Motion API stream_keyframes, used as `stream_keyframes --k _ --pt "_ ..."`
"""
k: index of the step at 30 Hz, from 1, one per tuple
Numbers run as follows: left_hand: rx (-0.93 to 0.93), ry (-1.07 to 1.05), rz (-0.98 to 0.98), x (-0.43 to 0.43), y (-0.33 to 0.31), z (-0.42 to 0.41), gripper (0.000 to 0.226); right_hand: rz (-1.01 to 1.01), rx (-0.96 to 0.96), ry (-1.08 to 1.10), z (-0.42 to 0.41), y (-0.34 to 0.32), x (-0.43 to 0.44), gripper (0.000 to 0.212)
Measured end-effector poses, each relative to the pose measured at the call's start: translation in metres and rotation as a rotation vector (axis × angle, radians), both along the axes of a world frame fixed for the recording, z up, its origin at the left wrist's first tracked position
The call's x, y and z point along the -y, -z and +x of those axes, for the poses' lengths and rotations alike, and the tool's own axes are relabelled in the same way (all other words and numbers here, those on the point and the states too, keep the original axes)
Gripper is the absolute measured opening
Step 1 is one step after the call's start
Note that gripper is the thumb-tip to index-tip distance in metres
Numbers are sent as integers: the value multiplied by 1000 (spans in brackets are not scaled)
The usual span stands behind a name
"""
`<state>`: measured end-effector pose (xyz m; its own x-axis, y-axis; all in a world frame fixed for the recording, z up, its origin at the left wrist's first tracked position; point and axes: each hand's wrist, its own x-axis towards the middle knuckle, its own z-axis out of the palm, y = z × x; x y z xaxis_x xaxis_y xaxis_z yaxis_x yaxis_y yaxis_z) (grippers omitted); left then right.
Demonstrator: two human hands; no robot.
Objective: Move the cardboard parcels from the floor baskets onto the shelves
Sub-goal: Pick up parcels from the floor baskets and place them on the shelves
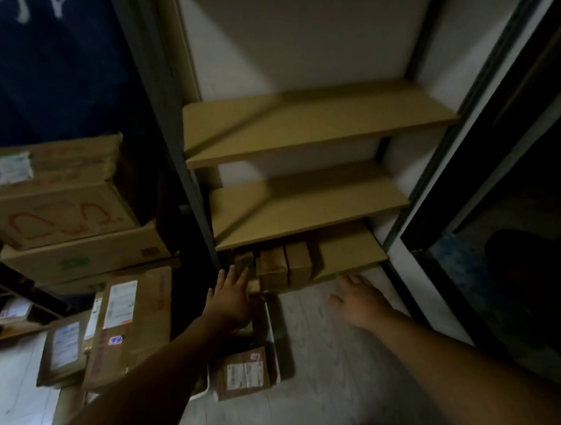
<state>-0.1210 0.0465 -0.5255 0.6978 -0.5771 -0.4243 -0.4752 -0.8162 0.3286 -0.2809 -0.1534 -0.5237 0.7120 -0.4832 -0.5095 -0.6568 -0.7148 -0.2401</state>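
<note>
A row of small cardboard parcels (282, 268) stands on the left part of the lowest shelf (350, 254). My left hand (231, 294) reaches to the row's left end with straight fingers that touch the leftmost small parcel (244, 260). My right hand (355, 298) hovers open just below the shelf's front edge and holds nothing. Beneath my left arm a white floor basket (272, 337) holds a labelled cardboard parcel (243, 372). The two shelves above (308, 207) (316, 124) carry nothing.
Large cardboard boxes (61, 199) are stacked at the left, and flat labelled parcels (128, 323) lean on the floor below them. A dark metal upright (184, 172) borders the shelves on the left, a dark frame (467, 181) on the right. Pale floor (314, 358) lies in front.
</note>
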Motion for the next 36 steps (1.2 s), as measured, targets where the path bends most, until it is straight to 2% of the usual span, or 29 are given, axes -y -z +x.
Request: stream_keyframes --k 9,14,20,27,36 --pt "-28 -156 24 118 -5 -29 81 6 -44 -126 -2 -9 140 70" --pt "-33 -190 42 146 0 -18 81 21 -48 -155 20 -5 178 71" --pt "-80 -217 77 168 43 24 83 58 -60 -172 56 27 201 72" --pt "-83 -187 150 205 138 52 79 166 -56 -101 103 118 237 72" --pt "30 -157 147 284 342 96 85 312 69 -94 188 335 268 76"
